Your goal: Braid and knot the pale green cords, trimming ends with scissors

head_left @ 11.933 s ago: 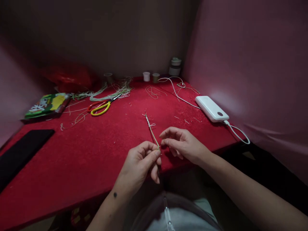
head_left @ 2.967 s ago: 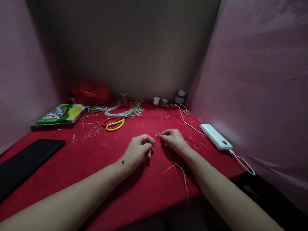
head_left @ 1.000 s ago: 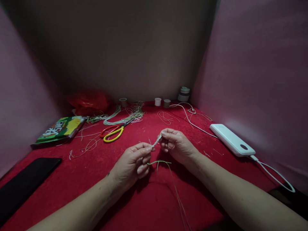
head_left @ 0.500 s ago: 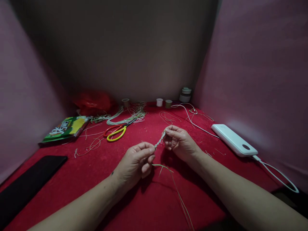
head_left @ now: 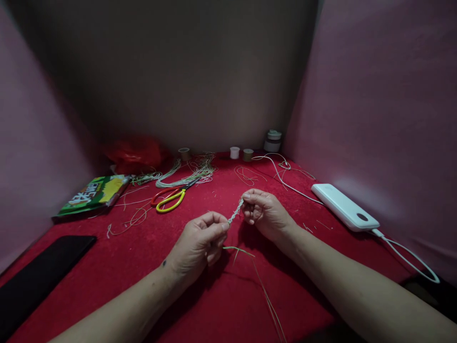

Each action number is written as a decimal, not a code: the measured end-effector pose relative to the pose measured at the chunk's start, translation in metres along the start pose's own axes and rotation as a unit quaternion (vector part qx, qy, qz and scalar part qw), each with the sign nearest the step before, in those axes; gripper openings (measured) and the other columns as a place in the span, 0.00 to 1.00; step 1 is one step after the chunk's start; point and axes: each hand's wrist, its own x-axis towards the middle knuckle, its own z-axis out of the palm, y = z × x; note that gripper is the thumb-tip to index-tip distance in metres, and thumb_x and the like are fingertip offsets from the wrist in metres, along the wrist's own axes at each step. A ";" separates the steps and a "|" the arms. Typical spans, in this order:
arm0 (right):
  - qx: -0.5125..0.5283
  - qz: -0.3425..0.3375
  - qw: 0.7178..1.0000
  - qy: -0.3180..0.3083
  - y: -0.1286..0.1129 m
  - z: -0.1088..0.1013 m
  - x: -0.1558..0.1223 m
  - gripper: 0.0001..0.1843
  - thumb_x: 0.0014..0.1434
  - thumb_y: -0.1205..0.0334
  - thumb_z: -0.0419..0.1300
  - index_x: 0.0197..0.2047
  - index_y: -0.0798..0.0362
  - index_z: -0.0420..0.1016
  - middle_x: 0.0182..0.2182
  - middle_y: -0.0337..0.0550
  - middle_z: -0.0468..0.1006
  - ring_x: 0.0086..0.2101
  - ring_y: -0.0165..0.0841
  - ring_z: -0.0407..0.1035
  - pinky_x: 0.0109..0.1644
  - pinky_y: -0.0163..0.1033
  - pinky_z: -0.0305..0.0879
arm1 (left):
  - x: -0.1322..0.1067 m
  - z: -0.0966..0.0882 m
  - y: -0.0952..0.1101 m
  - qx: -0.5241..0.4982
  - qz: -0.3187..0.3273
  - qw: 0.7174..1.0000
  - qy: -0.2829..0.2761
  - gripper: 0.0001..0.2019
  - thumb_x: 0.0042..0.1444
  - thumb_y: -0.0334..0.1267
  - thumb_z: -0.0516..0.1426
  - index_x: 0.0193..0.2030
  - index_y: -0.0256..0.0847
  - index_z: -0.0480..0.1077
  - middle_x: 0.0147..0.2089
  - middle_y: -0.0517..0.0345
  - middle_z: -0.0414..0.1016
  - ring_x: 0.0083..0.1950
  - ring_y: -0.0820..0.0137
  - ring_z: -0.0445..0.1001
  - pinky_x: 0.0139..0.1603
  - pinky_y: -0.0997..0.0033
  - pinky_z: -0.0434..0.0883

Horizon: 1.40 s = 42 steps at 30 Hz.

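A short pale braided cord stretches between my two hands above the red cloth. My left hand pinches its lower end between thumb and forefinger, the other fingers curled in. The upper end is pinched by my right hand, a little farther from me. Below my left hand a green strand comes out, and thin loose threads trail from it toward the near edge. Whatever lies inside the curled fingers is hidden.
Scissors with red and yellow handles lie by a bundle of cords. Thread spools, a jar and a red plastic bag stand at the back. A green packet, black case and white power bank flank my arms.
Both hands keep their pinch on the braided cord. The whole view has shifted slightly, and the left fingers have curled in a little more.
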 end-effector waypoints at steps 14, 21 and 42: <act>0.007 0.015 1.000 0.009 -0.005 0.002 0.000 0.07 0.42 0.62 0.62 0.24 0.56 0.69 0.17 0.39 0.73 0.14 0.25 0.63 0.15 0.29 0.53 | 0.000 -0.001 -0.002 0.011 -0.003 1.000 0.014 0.08 0.51 0.38 0.60 0.29 0.39 0.64 0.16 0.70 0.61 0.11 0.84 0.48 0.10 0.84 0.48; -0.105 0.122 0.984 -0.074 0.002 0.006 -0.008 0.18 0.48 0.50 0.65 0.29 0.57 0.69 0.16 0.38 0.71 0.12 0.22 0.58 0.12 0.27 0.47 | -0.002 0.004 0.002 0.173 0.098 0.975 0.096 0.07 0.53 0.39 0.58 0.29 0.39 0.66 0.16 0.70 0.59 0.15 0.82 0.52 0.15 0.82 0.51; -0.050 0.053 0.981 -0.180 0.006 0.004 -0.007 0.15 0.52 0.53 0.65 0.32 0.58 0.71 0.17 0.38 0.73 0.15 0.24 0.65 0.14 0.26 0.58 | -0.007 0.005 0.006 0.154 0.077 0.983 0.070 0.12 0.52 0.45 0.61 0.34 0.39 0.68 0.19 0.66 0.67 0.16 0.81 0.58 0.16 0.82 0.55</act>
